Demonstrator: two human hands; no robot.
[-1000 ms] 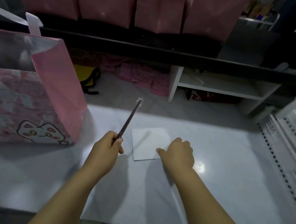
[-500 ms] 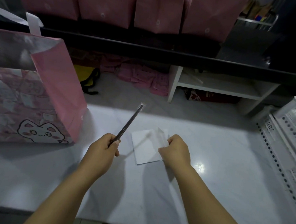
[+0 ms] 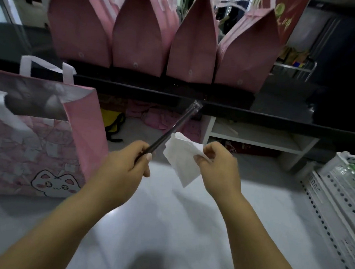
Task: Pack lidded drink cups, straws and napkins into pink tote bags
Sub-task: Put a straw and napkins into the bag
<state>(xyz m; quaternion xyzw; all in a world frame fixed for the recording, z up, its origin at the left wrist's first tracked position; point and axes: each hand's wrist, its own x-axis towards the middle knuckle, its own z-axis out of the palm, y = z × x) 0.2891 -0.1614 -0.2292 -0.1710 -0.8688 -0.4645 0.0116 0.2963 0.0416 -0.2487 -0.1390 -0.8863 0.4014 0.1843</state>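
My left hand [image 3: 126,166] grips the lower end of a dark wrapped straw [image 3: 173,129], which slants up and to the right. My right hand [image 3: 220,169] pinches one corner of a white napkin [image 3: 181,157], which hangs in the air above the white table [image 3: 166,228], just right of the straw. An open pink tote bag [image 3: 45,142] with a cat drawing and white handles stands upright on the table at the left. No drink cup is in view.
Several pink tote bags [image 3: 141,33] stand in a row on a dark ledge at the back. A white perforated basket [image 3: 345,184] sits at the table's right edge. Beyond the table are a white shelf unit [image 3: 254,137] and pink items on the floor.
The napkin lay flat on the table; my right hand has pinched it and lifted it off. Both hands have risen, and the view has tilted up toward the row of bags.
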